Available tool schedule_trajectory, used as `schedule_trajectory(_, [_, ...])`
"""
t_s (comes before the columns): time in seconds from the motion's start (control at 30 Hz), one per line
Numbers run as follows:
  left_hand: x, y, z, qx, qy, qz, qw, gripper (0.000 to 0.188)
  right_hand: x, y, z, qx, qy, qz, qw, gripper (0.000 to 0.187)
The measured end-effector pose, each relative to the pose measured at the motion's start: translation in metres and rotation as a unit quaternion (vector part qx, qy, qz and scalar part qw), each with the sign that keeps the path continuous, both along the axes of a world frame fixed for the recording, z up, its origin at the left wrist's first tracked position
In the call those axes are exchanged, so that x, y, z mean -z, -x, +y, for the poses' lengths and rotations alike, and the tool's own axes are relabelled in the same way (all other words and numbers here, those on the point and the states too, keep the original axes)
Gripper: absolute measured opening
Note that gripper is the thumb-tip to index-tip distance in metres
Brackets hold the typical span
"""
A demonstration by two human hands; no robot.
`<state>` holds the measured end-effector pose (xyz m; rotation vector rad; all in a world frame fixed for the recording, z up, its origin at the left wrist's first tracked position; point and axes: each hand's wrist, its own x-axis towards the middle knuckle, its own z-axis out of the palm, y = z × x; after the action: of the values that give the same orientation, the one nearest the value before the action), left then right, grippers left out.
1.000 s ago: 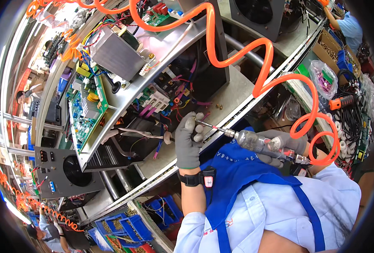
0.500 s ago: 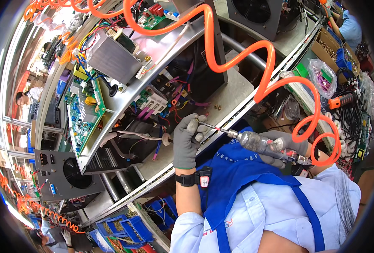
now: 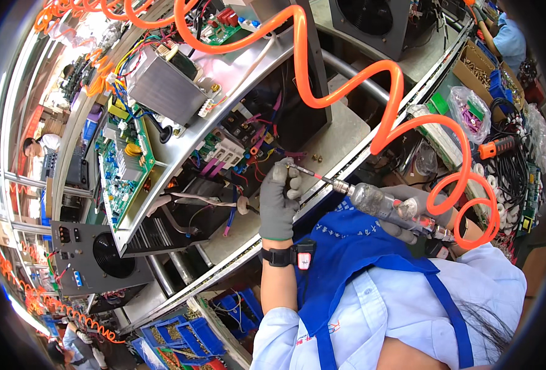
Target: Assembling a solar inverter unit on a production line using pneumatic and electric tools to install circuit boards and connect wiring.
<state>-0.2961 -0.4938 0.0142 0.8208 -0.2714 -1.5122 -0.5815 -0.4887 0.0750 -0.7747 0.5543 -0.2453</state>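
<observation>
My right hand (image 3: 416, 206), in a grey glove, is wrapped round an air screwdriver (image 3: 371, 202) with a long thin bit. The bit points left, its tip meeting the fingertips of my left hand (image 3: 277, 200). That grey-gloved hand is closed in a pinch around the tip; whatever small piece sits there is too small to make out. An orange coiled air hose (image 3: 399, 83) runs to the tool's rear end. Just beyond my left hand stands an opened machine (image 3: 224, 154) with wires and terminals inside. A few small brass-coloured screws (image 3: 317, 158) lie on the metal bench surface (image 3: 344, 132).
A green circuit board (image 3: 125, 169) and a grey metal block (image 3: 165, 86) sit on the machine's upper panel. Blue bins (image 3: 193, 336) stand at lower left. At right are a carton of screws (image 3: 476, 68), bagged parts (image 3: 469, 112) and black cables (image 3: 504, 169). Co-workers appear at the edges.
My left hand has shifted slightly right and up, still at the bit's tip. The screwdriver has tilted a little, its tip end now higher.
</observation>
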Motion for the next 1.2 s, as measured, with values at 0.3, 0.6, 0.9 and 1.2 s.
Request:
schedule_trajectory(0.3, [-0.006,-0.009,0.008,0.056,0.039,-0.238,0.969,0.032,0.017,0.007,0.002,-0.01,-0.075,-0.063,0.995,0.065])
schedule_trajectory(0.6, [-0.005,-0.011,-0.004,0.102,0.062,-0.263,0.957,0.033,0.02,0.009,-0.002,-0.028,-0.079,-0.08,0.993,0.06])
schedule_trajectory(0.9, [0.0,0.004,-0.046,-0.148,-0.029,-0.047,0.987,0.024,0.014,0.004,0.002,0.034,-0.034,-0.068,0.996,0.072])
schedule_trajectory(1.2, [0.001,0.016,-0.022,-0.269,0.051,-0.42,0.865,0.022,0.018,-0.007,0.001,0.026,-0.04,-0.07,0.996,0.071])
